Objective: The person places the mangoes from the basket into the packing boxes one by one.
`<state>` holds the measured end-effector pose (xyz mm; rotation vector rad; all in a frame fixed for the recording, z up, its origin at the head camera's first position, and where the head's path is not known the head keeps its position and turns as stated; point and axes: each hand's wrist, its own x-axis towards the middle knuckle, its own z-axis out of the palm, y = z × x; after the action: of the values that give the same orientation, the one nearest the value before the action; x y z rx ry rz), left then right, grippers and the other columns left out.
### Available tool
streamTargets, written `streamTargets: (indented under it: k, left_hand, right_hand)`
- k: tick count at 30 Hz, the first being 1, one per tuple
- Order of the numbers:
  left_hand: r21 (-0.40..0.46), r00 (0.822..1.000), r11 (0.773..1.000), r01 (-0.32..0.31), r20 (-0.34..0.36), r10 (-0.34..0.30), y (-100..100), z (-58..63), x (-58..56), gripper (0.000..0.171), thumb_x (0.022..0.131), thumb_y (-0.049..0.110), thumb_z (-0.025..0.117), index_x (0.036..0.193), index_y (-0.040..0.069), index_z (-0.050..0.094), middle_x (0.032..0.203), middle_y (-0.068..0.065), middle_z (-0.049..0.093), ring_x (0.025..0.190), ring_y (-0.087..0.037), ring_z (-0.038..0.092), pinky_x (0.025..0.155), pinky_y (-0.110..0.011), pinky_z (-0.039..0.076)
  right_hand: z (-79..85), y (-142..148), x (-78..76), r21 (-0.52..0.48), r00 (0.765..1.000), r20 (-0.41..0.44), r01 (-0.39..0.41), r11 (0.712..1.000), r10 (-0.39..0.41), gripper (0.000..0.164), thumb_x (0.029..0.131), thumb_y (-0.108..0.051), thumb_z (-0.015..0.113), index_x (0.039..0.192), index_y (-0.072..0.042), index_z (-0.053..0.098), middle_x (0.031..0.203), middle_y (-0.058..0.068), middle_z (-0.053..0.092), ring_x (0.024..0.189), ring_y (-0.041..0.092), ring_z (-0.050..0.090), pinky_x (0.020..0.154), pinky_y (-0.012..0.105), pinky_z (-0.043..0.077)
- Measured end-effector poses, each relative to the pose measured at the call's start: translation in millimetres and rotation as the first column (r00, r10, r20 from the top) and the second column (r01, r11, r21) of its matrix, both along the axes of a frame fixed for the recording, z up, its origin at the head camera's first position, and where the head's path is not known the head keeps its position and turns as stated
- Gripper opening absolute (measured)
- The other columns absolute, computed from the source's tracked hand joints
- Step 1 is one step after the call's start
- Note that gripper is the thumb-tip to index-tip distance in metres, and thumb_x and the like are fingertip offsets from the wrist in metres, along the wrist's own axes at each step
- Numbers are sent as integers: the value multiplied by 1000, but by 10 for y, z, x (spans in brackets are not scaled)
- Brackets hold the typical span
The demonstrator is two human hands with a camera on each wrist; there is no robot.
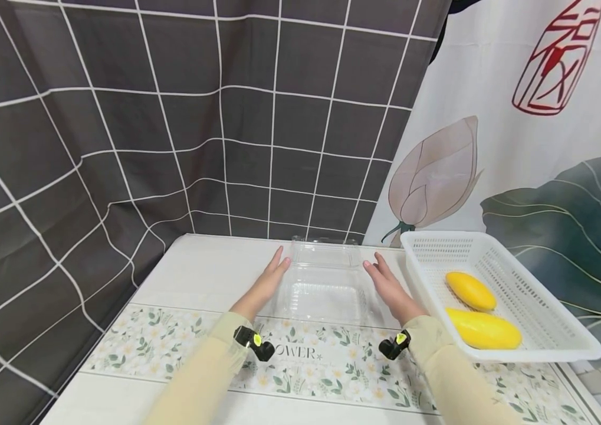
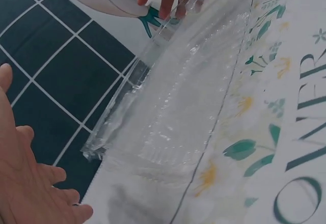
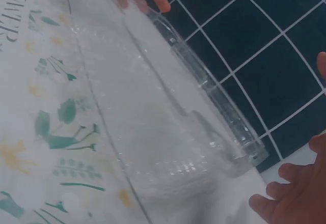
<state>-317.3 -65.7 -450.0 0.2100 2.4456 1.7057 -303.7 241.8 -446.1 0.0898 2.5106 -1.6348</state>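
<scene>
A clear plastic clamshell box (image 1: 325, 302) rests on the table with its lid (image 1: 325, 255) raised along the far side. My left hand (image 1: 264, 288) is beside the box's left side, fingers extended and holding nothing. Opposite it, my right hand (image 1: 389, 290) stands at the right side, its fingers also extended. Seen in the left wrist view, the transparent box (image 2: 178, 99) shows a ridged edge and shiny reflections, with a gap between it and the left hand (image 2: 30, 170). The right wrist view likewise has the right hand (image 3: 298, 191) apart from the box (image 3: 153, 117).
To the right stands a white perforated basket (image 1: 549, 307) holding a yellow mango-like fruit (image 1: 471, 290) and a longer yellow fruit (image 1: 483, 329). A dark gridded curtain (image 1: 300, 118) hangs behind the white table (image 1: 189, 271), which has a floral strip (image 1: 146, 339) across it.
</scene>
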Motion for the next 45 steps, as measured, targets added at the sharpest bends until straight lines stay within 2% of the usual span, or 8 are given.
streamTargets:
  k: [6,12,15,19,23,32,39,45]
  left_hand:
    - [81,1000,997,-14,27,12,34,-110,33,75,102,68,22,164,30,7,171,-3,7,156,-32,4,122,-64,5]
    - [174,997,985,-17,76,4,41,-267,56,73,105,62,18,165,23,4,171,-3,1,156,-29,4,125,-53,4]
    - [226,996,974,-6,93,-15,45,-339,90,71,106,61,16,165,22,4,171,-5,3,155,-31,9,126,-49,6]
    - [306,995,952,7,95,-38,63,-401,149,74,106,63,16,165,20,5,170,-8,4,155,-32,9,126,-48,6]
    - [377,995,926,38,69,-69,86,-464,215,73,107,60,16,164,17,4,170,-9,2,156,-30,2,126,-48,3]
    - [374,995,925,65,43,-87,130,-596,313,70,105,61,14,165,24,7,171,0,1,156,-28,0,125,-56,1]
    - [364,996,930,55,39,-74,156,-613,324,68,106,62,14,164,27,7,171,5,-1,156,-23,-3,125,-53,-1]
    - [342,998,939,29,35,-43,152,-610,319,71,104,66,13,164,28,9,170,6,1,156,-20,-3,126,-49,-2]
  right_hand:
    - [-138,-32,62,-108,999,-24,22,994,-25,86,103,-67,32,164,-20,-6,169,21,2,149,48,23,122,57,24]
    - [-283,-59,144,-171,999,-44,7,985,-15,85,103,-67,31,164,-19,-3,170,14,-3,154,38,10,123,54,21]
    - [-349,-86,189,-220,999,-48,7,975,-18,81,105,-64,29,164,-18,-1,170,13,2,155,34,8,124,53,17]
    - [-433,-115,242,-328,998,-61,13,945,-35,72,109,-54,26,164,-14,2,170,13,9,156,31,4,126,51,9]
    - [-488,-140,272,-400,997,-71,12,917,-44,69,110,-49,26,164,-14,3,170,12,8,156,32,1,126,51,3]
    - [-575,-159,311,-438,993,-110,-7,899,-46,71,110,-50,26,164,-10,3,170,11,7,156,27,2,127,43,1]
    - [-616,-222,303,-473,987,-150,-21,881,-57,66,111,-42,26,163,-8,3,170,9,7,156,27,1,127,42,2]
    - [-612,-271,281,-428,985,-162,-21,904,-54,66,112,-41,25,163,-6,3,170,10,7,156,27,1,127,44,1]
